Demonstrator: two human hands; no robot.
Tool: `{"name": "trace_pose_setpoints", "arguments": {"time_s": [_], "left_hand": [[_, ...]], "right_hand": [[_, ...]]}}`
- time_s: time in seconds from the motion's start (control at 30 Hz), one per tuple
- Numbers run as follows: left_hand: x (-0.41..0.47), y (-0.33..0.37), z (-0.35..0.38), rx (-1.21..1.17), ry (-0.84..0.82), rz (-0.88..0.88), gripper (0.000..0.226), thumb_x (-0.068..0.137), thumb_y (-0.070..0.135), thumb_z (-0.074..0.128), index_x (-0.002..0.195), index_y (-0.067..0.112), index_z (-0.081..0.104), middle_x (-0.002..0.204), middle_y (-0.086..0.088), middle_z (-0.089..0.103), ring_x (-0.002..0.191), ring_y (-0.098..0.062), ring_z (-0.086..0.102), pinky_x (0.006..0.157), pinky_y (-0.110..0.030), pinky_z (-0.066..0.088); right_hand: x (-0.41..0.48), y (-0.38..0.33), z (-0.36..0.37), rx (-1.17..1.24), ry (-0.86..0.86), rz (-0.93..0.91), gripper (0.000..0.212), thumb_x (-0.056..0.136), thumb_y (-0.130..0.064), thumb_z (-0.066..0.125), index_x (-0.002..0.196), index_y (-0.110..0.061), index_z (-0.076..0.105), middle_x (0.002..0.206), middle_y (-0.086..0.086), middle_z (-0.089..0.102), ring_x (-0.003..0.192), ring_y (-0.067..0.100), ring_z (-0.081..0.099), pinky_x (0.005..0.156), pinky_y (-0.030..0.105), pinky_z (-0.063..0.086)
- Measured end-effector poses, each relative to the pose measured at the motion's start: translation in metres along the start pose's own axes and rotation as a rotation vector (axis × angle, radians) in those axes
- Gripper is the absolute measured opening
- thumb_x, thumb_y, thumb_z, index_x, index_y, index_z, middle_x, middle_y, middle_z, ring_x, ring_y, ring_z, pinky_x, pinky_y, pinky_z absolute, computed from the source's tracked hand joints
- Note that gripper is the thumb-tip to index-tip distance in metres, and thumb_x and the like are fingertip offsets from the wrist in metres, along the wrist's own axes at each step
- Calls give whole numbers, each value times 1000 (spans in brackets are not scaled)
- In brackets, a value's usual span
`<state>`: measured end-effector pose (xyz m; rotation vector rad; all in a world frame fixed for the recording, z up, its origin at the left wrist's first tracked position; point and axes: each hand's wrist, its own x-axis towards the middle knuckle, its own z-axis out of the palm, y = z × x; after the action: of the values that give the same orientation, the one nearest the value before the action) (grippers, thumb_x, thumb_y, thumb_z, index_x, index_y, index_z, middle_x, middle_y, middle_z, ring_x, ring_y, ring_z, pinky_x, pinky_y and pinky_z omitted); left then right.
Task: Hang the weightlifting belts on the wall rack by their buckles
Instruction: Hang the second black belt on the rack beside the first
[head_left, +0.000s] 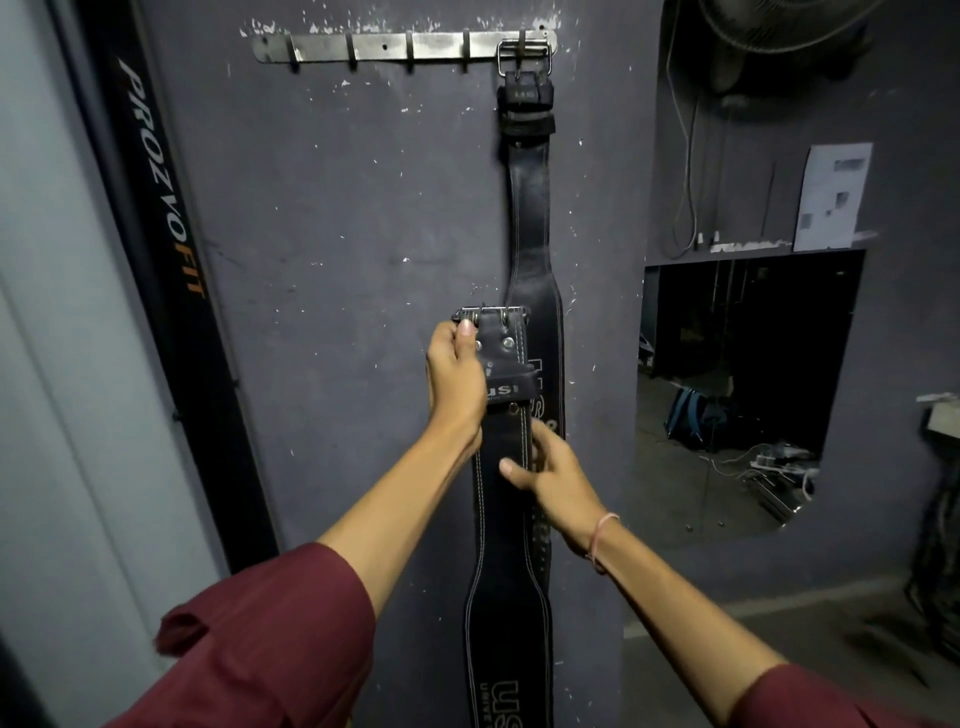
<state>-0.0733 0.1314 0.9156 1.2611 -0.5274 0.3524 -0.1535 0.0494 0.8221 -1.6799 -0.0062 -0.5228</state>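
While one belt (530, 208) already hangs by its buckle from the wall rack (395, 47) at its rightmost hook, the left hand (457, 374) grips a second belt (506, 519) near its buckle (488, 314) and the right hand (550, 467) pinches its strap, overlapping the hung belt; a mirror (737, 395) sits right.

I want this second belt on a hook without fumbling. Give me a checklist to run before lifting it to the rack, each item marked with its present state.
1. Left hand grips held belt just under its buckle: ok.
2. Right hand steadies the strap lower down: ok.
3. Buckle at top, frame exposed: ok.
4. Free hooks on wall rack: ok, four left of the hung belt.
5. Buckle at hook height: not ok, well below.
6. Prongs clear of frame opening: cannot tell.
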Motion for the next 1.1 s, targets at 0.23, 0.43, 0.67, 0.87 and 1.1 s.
{"name": "trace_pose_setpoints", "arguments": {"time_s": [0.23,0.43,0.67,0.87,1.1], "left_hand": [[-11,-9,-5,36,-89,108,24,105,19,40,82,15,44,73,5,46,68,-9,40,65,-27,37],[-11,-10,-11,-31,-101,39,8,104,17,45,112,17,46,89,7,59,78,1,56,72,-12,45],[-6,-11,-24,-72,-127,84,36,105,16,41,141,17,43,110,-6,67,101,-17,65,94,-34,52],[-2,-4,-37,-68,-89,162,43,105,12,41,146,26,38,93,5,67,81,3,62,78,-12,49],[9,-7,-52,-84,-55,129,14,105,13,42,118,16,45,90,3,63,79,-3,58,68,-12,46]], "right_hand": [[44,-91,-3,132,234,-174,42,101,-26,52,140,-15,39,106,-6,62,91,-5,63,85,10,49],[57,-94,7,45,364,-226,31,101,-14,51,132,-13,50,113,8,62,103,15,61,96,32,51],[58,-99,27,12,405,-331,25,96,-3,48,116,-14,57,111,8,69,102,19,66,98,45,52],[56,-101,50,-59,505,-468,29,98,-11,47,120,-30,50,89,21,65,81,35,64,75,46,55],[62,-98,60,-47,450,-471,12,98,-16,53,110,-19,55,95,3,67,85,22,66,81,43,56]]}}
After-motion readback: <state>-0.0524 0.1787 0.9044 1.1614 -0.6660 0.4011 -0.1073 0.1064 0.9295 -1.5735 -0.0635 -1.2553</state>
